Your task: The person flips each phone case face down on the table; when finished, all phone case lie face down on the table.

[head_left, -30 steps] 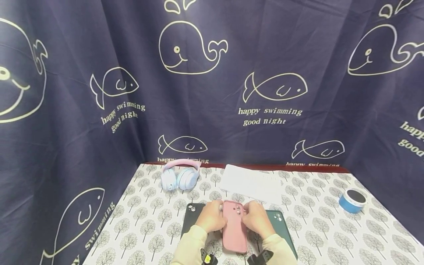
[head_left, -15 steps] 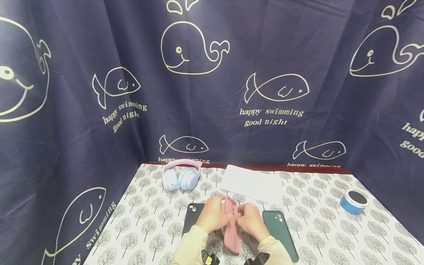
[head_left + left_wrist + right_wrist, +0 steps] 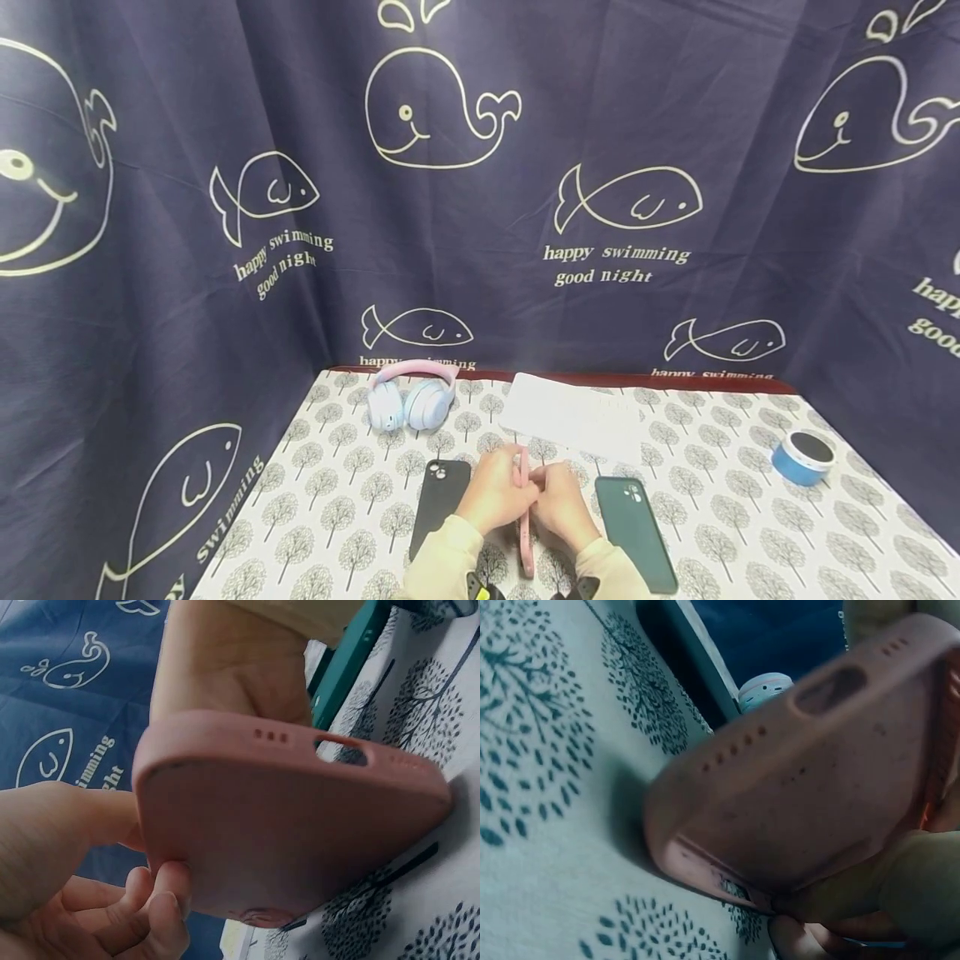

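A pink phone case (image 3: 526,550) stands on its long edge on the table, between both hands. My left hand (image 3: 497,493) pinches its upper edge and far part, with the fingers on the outer back in the left wrist view. From the other side my right hand (image 3: 561,505) grips the case near its far end; in the right wrist view its fingers (image 3: 840,892) curl over the rim into the bare, speckled inside. The case's end (image 3: 292,742) with the port cutout faces me. A black phone case (image 3: 438,500) lies left of the hands, a dark green one (image 3: 637,533) right.
Pastel headphones (image 3: 408,404) lie at the back left. A white keyboard-like slab (image 3: 567,417) is behind the hands. The blue and white round speaker-like item (image 3: 802,457) stands at the right. A tree-print cloth (image 3: 322,492) covers the table, with a dark curtain beyond.
The pink phone case has turned from facing up with its back to standing on its long edge. Both hands have come closer together around it.
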